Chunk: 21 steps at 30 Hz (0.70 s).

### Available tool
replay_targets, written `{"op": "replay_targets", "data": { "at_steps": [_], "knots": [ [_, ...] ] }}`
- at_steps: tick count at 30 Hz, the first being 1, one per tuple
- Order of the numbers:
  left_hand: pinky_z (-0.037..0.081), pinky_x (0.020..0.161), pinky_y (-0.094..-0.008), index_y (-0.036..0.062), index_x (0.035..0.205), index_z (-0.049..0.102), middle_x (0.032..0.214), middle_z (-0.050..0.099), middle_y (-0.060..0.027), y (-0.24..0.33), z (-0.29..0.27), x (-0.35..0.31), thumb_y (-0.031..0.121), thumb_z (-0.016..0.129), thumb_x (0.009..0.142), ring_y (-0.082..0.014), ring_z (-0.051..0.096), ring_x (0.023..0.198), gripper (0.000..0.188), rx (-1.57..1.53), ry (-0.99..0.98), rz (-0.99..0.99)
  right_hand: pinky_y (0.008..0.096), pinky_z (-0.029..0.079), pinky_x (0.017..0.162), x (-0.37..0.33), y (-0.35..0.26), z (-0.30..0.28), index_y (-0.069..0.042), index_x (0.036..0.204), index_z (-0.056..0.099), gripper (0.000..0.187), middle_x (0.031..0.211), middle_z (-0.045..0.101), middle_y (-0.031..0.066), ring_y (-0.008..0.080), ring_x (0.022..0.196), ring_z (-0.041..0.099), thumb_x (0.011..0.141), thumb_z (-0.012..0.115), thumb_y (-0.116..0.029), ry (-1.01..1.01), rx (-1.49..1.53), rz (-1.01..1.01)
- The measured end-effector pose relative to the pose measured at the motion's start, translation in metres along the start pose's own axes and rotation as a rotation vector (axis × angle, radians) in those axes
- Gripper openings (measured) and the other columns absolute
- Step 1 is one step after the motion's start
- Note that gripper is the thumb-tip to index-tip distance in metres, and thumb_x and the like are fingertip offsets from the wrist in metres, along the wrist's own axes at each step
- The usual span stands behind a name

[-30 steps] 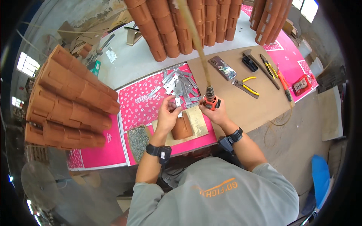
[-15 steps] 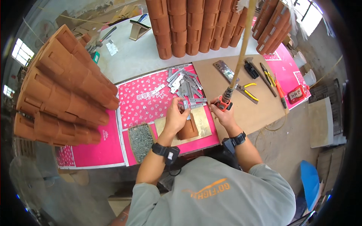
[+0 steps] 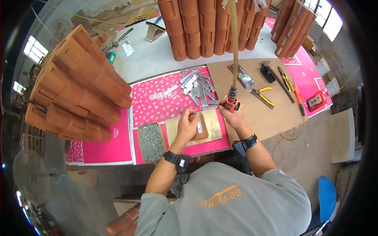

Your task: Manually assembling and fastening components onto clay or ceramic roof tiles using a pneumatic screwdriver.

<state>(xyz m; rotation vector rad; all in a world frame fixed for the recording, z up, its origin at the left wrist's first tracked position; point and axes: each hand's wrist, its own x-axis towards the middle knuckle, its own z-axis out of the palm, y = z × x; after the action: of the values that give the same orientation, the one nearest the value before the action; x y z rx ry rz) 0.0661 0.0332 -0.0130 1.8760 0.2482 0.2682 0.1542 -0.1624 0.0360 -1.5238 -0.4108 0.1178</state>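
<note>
A brown clay-coloured block (image 3: 204, 133) sits on a pale yellow board (image 3: 215, 125) at the table's front edge. On it lies a flat metal strip (image 3: 199, 126). My left hand (image 3: 187, 126) is at the block's left side, thumb and fingers pinched together by the strip; what they hold, if anything, is hidden. Just right of the board, my right hand (image 3: 235, 116) grips a red and black power screwdriver (image 3: 231, 104), with a long tan hose rising from its end. Loose metal strips (image 3: 200, 87) are heaped beyond the block. Left of the board stands a tray of small grey screws (image 3: 151, 142).
Stacks of brown clay-coloured tubes stand left (image 3: 78, 78) and at the back (image 3: 207, 31). Cardboard on the right bears a phone (image 3: 242, 76), yellow-handled pliers (image 3: 262, 94), a hammer (image 3: 280, 80) and other tools. A red packet (image 3: 316, 101) lies at the right edge.
The metal strip, held in my left fingers before, now lies on the block. My left hand has curled closer over the block. The screwdriver stays in my right hand; the whole view has shifted slightly.
</note>
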Motion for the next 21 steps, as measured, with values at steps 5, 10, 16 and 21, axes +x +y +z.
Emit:
{"op": "replay_targets", "data": {
  "at_steps": [5,10,16,21],
  "knots": [
    [0.049,0.084,-0.0351,0.0001,0.11,0.054,0.101,0.062,-0.0131,-0.006,0.011,-0.012,0.014,0.067,0.089,-0.0233,0.061,0.092,0.028,0.053,0.175,0.117,0.0252,0.049,0.069,-0.001,-0.001,-0.004,-0.003,0.092,0.064,0.016,0.082,0.063,-0.0004,0.0068,0.075,0.057,0.08,0.074,-0.005,-0.051,-0.026,-0.057],
    [0.049,0.085,-0.0271,0.0039,0.115,0.053,0.107,0.06,-0.0054,-0.01,0.008,-0.016,0.007,0.061,0.093,-0.0116,0.057,0.098,0.024,-0.409,0.051,-0.104,0.0251,0.048,0.068,-0.001,-0.007,-0.006,-0.002,0.093,0.064,0.017,0.081,0.062,-0.0009,0.0065,0.073,0.055,0.079,0.074,-0.006,-0.049,-0.051,-0.076],
    [0.047,0.09,-0.0275,0.0062,0.114,0.055,0.111,0.058,-0.0044,-0.026,0.006,-0.019,0.007,0.059,0.094,-0.0116,0.055,0.103,0.021,-0.474,0.094,-0.056,0.0256,0.048,0.068,0.003,-0.005,-0.005,-0.002,0.093,0.064,0.018,0.08,0.063,-0.0006,0.007,0.073,0.056,0.079,0.075,-0.007,-0.079,0.046,-0.018],
    [0.038,0.102,-0.0311,0.0054,0.111,0.057,0.116,0.056,-0.0081,-0.018,0.009,-0.023,0.008,0.06,0.093,-0.0162,0.052,0.113,0.018,-0.53,0.104,-0.064,0.0254,0.048,0.068,0.004,-0.002,-0.007,-0.002,0.092,0.064,0.017,0.08,0.063,-0.0004,0.0068,0.073,0.055,0.079,0.074,-0.007,-0.093,0.006,-0.04]
  ]
}}
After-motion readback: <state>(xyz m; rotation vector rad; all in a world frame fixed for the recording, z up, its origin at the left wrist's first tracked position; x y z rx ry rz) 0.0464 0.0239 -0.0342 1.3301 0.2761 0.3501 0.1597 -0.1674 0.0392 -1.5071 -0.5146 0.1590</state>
